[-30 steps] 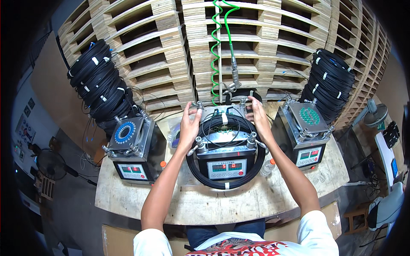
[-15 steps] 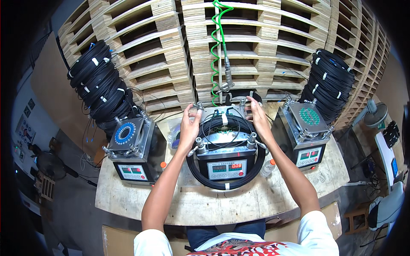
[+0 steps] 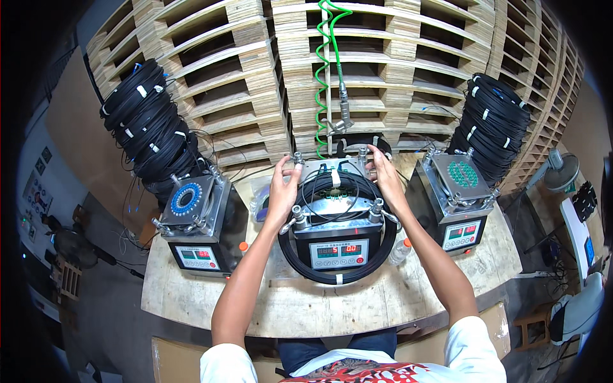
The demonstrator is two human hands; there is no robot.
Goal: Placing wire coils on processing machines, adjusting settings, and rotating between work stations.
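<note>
On the bench's middle stands a polishing machine [image 3: 340, 226] with a metal top, corner clamp posts and a lit red display. A coil of black cable [image 3: 339, 279] hangs around its front, tied with white bands, and its thin leads run up onto the top plate. My left hand [image 3: 283, 190] is at the far left clamp post [image 3: 297, 157], thumb and fingers apart, fingertips beside the post. At the far right clamp post [image 3: 363, 154] my right hand [image 3: 387, 179] mirrors it, fingers stretched along the machine's side. Whether the fingertips press the posts I cannot tell.
Similar machines stand left [image 3: 193, 207] with a blue connector ring and right [image 3: 454, 191] with green connectors. Tall stacks of black cable coils [image 3: 148, 121] [image 3: 490, 121] rise behind them. A green spiral air hose [image 3: 322, 83] hangs before wooden pallets [image 3: 246, 83]. A small bottle [image 3: 401, 252] stands beside the coil.
Both hands keep their places. The displays on the machines have changed their digits, and the hanging air nozzle has swung slightly to the right.
</note>
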